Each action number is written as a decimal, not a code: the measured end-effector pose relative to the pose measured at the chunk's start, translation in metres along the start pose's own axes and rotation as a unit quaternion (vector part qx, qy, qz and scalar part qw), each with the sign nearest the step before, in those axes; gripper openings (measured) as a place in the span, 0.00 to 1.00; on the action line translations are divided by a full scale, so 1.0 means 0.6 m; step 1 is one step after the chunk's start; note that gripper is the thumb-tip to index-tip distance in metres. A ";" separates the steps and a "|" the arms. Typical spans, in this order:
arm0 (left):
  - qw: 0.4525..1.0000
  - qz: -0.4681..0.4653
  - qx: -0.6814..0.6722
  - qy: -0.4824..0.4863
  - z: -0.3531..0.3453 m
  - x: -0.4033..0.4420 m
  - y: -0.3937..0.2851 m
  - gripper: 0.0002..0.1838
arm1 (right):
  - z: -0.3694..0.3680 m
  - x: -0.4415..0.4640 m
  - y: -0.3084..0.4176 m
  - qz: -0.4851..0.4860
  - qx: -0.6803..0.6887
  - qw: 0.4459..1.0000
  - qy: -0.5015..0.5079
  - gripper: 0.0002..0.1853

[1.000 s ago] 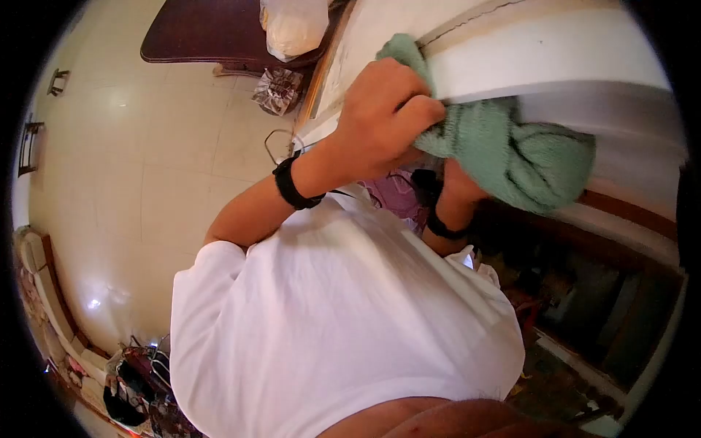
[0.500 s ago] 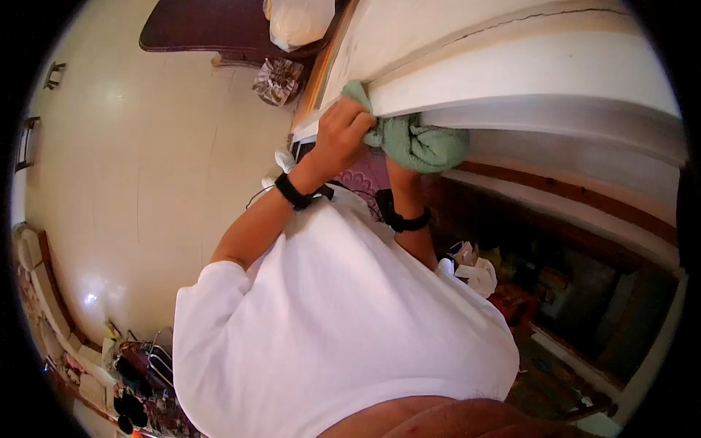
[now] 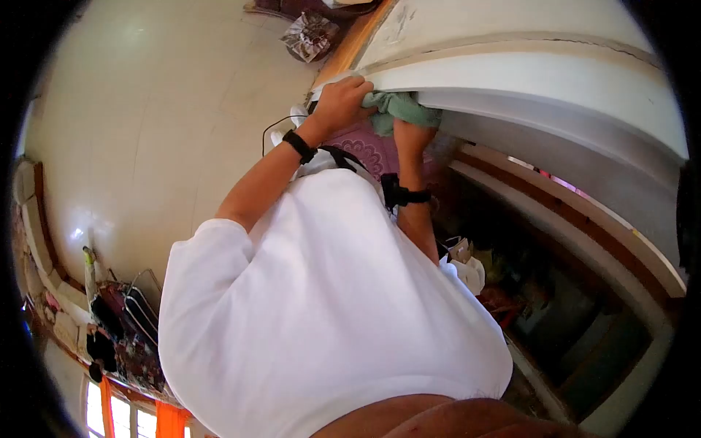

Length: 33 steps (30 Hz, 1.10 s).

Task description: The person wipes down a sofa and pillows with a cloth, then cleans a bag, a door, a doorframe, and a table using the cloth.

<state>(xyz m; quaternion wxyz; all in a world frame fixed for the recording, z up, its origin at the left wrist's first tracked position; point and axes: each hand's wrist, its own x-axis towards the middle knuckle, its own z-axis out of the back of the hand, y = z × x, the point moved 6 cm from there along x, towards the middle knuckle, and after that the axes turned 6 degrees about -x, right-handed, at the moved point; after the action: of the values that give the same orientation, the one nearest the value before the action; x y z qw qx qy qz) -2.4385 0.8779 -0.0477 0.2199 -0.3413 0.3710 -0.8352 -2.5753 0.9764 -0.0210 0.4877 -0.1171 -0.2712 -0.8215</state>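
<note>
A green cloth (image 3: 405, 108), bunched and twisted, is pressed along the underside of a white ledge (image 3: 511, 79). My left hand (image 3: 342, 104) is closed at the ledge's left corner, fingers curled around the cloth's left end. Under the ledge, my right hand (image 3: 415, 137) grips the cloth's bunched right part from below; its fingertips are partly hidden by the fabric. Both wrists wear black bands.
Below the ledge at right is a dark recess with shelf edges (image 3: 569, 197) and white items (image 3: 467, 270). A purple patterned mat (image 3: 361, 150) lies underfoot. A shiny wrapped bundle (image 3: 310, 36) stands at the top, and a cushioned sofa (image 3: 36, 219) at far left.
My right hand has risen into view with the cloth, which is now more tucked under the ledge and less bulging. My left hand has shifted slightly up. The view has tilted.
</note>
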 end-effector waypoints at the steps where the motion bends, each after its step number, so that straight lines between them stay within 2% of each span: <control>1: 0.997 0.056 0.026 0.046 -0.018 -0.014 0.025 0.19 | -0.017 -0.012 -0.006 0.001 0.005 1.000 0.005 0.28; 2: 0.988 0.110 0.053 0.092 -0.038 -0.029 0.051 0.19 | -0.042 -0.021 -0.021 -0.059 0.004 0.996 0.061 0.27; 3: 0.988 0.111 0.059 0.092 -0.050 -0.042 0.068 0.19 | -0.070 -0.038 -0.042 -0.120 0.003 0.986 0.116 0.26; 6: 0.975 0.159 0.117 0.102 -0.075 -0.084 0.128 0.20 | -0.134 -0.070 -0.063 -0.097 0.001 0.992 0.082 0.25; 7: 0.960 0.215 0.137 0.112 -0.083 -0.100 0.153 0.21 | -0.138 -0.061 -0.055 -0.092 0.011 0.993 0.080 0.25; 8: 0.942 0.273 0.153 0.122 -0.087 -0.117 0.171 0.23 | -0.135 -0.060 -0.051 -0.081 0.012 0.992 0.097 0.25; 9: 0.940 0.276 0.160 0.117 -0.079 -0.124 0.171 0.23 | -0.131 -0.062 -0.050 -0.072 0.013 0.991 0.114 0.25; 11: 0.915 0.329 0.147 0.181 -0.080 -0.139 0.184 0.25 | -0.131 -0.063 -0.056 -0.067 0.032 0.988 0.138 0.26; 12: 0.915 0.328 0.154 0.178 -0.085 -0.142 0.194 0.25 | -0.135 -0.067 -0.063 -0.062 0.047 0.987 0.137 0.27; 13: 0.915 0.322 0.113 0.213 -0.100 -0.143 0.205 0.25 | -0.141 -0.069 -0.069 -0.060 0.063 0.987 0.135 0.29; 14: 0.913 0.318 0.069 0.248 -0.117 -0.147 0.219 0.25 | -0.146 -0.076 -0.077 -0.087 0.023 0.978 0.186 0.31; 15: 0.916 0.302 0.048 0.259 -0.131 -0.153 0.219 0.22 | -0.167 -0.102 -0.144 -0.109 0.063 0.956 0.265 0.28; 17: 0.950 0.229 0.043 0.207 -0.158 -0.146 0.230 0.17 | -0.247 -0.068 -0.131 -0.121 0.167 0.936 0.286 0.25; 18: 0.960 0.204 0.044 0.186 -0.162 -0.137 0.242 0.15 | -0.246 -0.048 -0.102 -0.104 0.159 0.951 0.245 0.27; 19: 0.968 0.194 -0.082 0.137 -0.063 -0.071 0.099 0.16 | -0.226 -0.056 -0.099 -0.092 0.136 0.962 0.217 0.28; 21: 0.963 0.205 -0.126 0.125 -0.094 -0.082 0.128 0.18 | -0.193 -0.077 -0.122 -0.071 0.051 0.979 0.184 0.32; 22: 0.974 0.159 -0.113 0.115 -0.096 -0.077 0.108 0.19 | -0.197 -0.070 -0.123 -0.020 0.031 0.987 0.159 0.31; 23: 0.978 0.135 -0.111 0.113 -0.096 -0.081 0.099 0.19 | -0.206 -0.078 -0.130 -0.028 0.023 0.988 0.153 0.31; 24: 0.981 0.111 -0.109 0.112 -0.097 -0.087 0.091 0.19 | -0.213 -0.082 -0.132 -0.032 0.068 0.987 0.145 0.31; 25: 0.968 0.166 -0.139 0.125 -0.101 -0.091 0.097 0.20 | -0.211 -0.088 -0.132 -0.034 0.113 0.983 0.137 0.31; 26: 0.951 0.221 -0.168 0.135 -0.105 -0.092 0.105 0.21 | -0.205 -0.089 -0.131 -0.036 0.109 0.984 0.134 0.31; 27: 0.952 0.217 -0.171 0.134 -0.104 -0.084 0.103 0.21 | -0.200 -0.082 -0.123 -0.011 0.127 0.983 0.132 0.31; 29: 0.970 0.147 -0.168 0.100 -0.096 -0.088 0.089 0.21 | -0.191 -0.083 -0.111 0.015 0.148 0.979 0.136 0.31; 31: 0.969 0.147 -0.165 0.106 -0.096 -0.095 0.091 0.22 | -0.201 -0.076 -0.113 -0.053 0.152 0.964 0.212 0.30; 33: 0.979 0.107 -0.144 0.098 -0.080 -0.100 0.071 0.22 | -0.219 -0.083 -0.118 -0.043 0.154 0.960 0.228 0.30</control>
<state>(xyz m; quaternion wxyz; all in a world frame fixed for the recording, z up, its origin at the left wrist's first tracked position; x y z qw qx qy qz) -2.4285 0.9109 -0.1288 0.2196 -0.2441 0.5412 -0.7741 -2.6023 0.9664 -0.1758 0.5134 0.1617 -0.2802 -0.7948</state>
